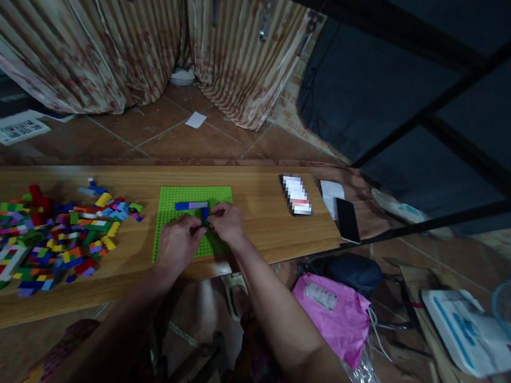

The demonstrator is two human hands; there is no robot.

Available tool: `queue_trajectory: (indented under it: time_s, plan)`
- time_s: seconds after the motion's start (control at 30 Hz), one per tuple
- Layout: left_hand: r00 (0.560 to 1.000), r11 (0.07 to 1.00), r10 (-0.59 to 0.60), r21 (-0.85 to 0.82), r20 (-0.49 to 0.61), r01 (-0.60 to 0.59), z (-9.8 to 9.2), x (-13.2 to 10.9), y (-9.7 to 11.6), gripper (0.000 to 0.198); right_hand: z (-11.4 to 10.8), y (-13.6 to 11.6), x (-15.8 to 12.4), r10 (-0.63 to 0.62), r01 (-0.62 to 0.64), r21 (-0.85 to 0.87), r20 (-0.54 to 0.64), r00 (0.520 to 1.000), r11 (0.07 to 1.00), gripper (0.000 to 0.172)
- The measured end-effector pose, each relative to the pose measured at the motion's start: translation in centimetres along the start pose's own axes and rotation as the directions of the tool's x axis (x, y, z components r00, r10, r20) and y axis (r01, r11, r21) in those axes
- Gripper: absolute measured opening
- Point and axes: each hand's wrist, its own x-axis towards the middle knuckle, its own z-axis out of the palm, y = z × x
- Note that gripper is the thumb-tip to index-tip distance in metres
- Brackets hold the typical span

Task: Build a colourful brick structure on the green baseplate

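Fingers on both my hands are bent inward and drawn near one another over the green baseplate (168, 198), with little room between thumb and forefinger on either side. On my right hand (229, 222) the tips come together at the near end of the brick row (191, 206); they look to be touching its dark blue part, though I cannot tell whether they grip it or a separate small piece. On my left hand (181, 240) the thumb and forefinger sit just beside those tips, bent over the plate's middle, and what lies between them is too dark and small for me to make out.

The row lies in the plate's far half, blue at its left end, then lavender, turning at the right toward the plate's near edge. The plate itself reaches close to both long edges of the wooden table (257, 222). Toward the table's left end spreads my heap of loose bricks (59, 233), and nearer the right end lies a lit phone (298, 197), by the far edge.
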Motion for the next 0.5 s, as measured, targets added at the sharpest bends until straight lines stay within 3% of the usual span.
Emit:
queue_trajectory:
  time_s: [0.23,0.5]
  plan:
    - [0.993,0.982,0.026,0.185,0.116,-0.047,-0.4,0.2,0.2,0.023,-0.8,-1.3,-0.7,-0.012,0.012,-0.072,-0.004,1.0,0.997,0.018]
    - [0.976,0.974,-0.028,0.225,0.214,-0.022,-1.0,0.9,0.8,0.023,-0.9,-1.6,-0.7,-0.016,0.021,-0.162,0.031,0.999,0.987,0.019]
